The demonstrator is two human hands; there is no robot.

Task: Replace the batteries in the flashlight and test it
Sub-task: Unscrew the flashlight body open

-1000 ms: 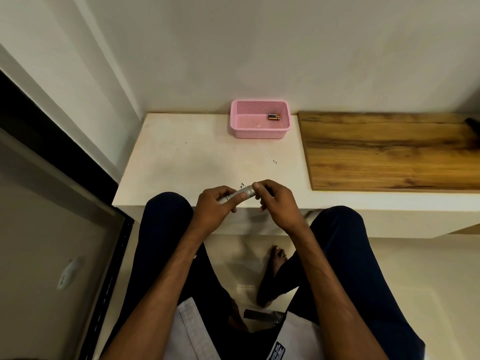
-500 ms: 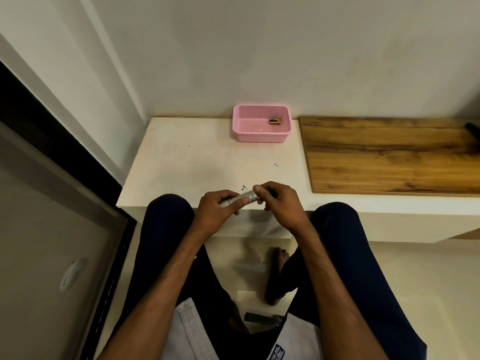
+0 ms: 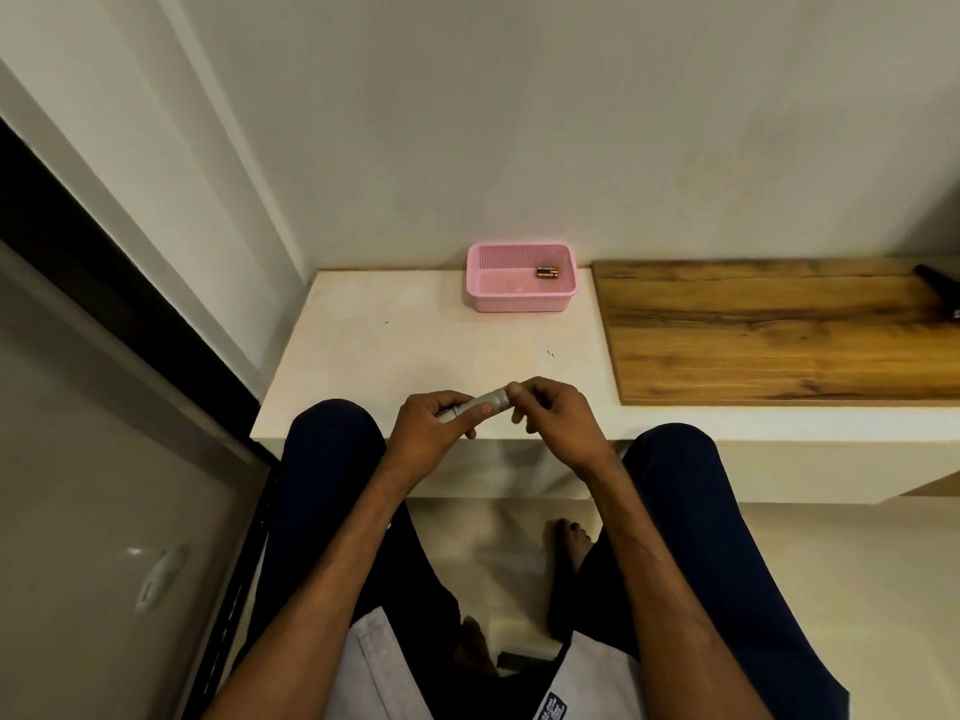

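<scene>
A small silver flashlight [image 3: 485, 401] lies across my two hands just above the front edge of the white ledge [image 3: 384, 356]. My left hand [image 3: 431, 436] grips its body, thumb along the barrel. My right hand [image 3: 550, 423] pinches the flashlight's right end with its fingertips. What that end looks like is hidden by the fingers. Two batteries [image 3: 547, 273] lie side by side in the pink basket [image 3: 519, 298] at the back of the ledge.
A wooden board [image 3: 779, 330] covers the ledge to the right, with a dark object [image 3: 937, 280] at its far right end. My knees sit under the ledge's front edge. A glass door panel stands at the left.
The view has tilted up a little. Both hands keep hold of the flashlight, and the right fingertips have shifted slightly at its end.
</scene>
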